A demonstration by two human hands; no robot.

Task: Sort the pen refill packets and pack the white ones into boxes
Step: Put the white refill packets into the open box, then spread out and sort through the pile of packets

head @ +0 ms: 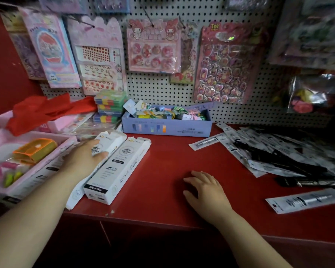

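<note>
The red desk [162,171] fills most of the view in front of this person, with a pegboard [162,89] full of sticker sheets behind its back edge. The biggest thing on it is the pile of packets [278,151] heaped along the right edge. White and black ones are all mixed up, so by my read the sorting is barely begun. At the left edge there's a pink tray [0,140] with small bits in it, and a blue box [166,130] of odds and ends sits mid-way along the back edge.

Two white boxes [120,171] lie side by side near the front left corner, with their flaps open at the far end. The left hand [83,157] lies flat on the one further left, fingers straight, grip released, just resting there. The right hand [205,188] is palm-down on bare desk near the front edge. Its grip is released too, and it's well apart from the pile.

One white packet [306,202] sits on its own by the front right corner.

Handling-wise, I'd guess those packets weigh next to nothing and the film is slick. They'll slide over each other, and a grab at the heap will drag extras along. Pinching one by a short end, or across the middle where the refill stiffens it, looks safest. The boxes look like thin card that's easy to crush, so I'd hold them by the long sides while feeding packets into the open end.
</note>
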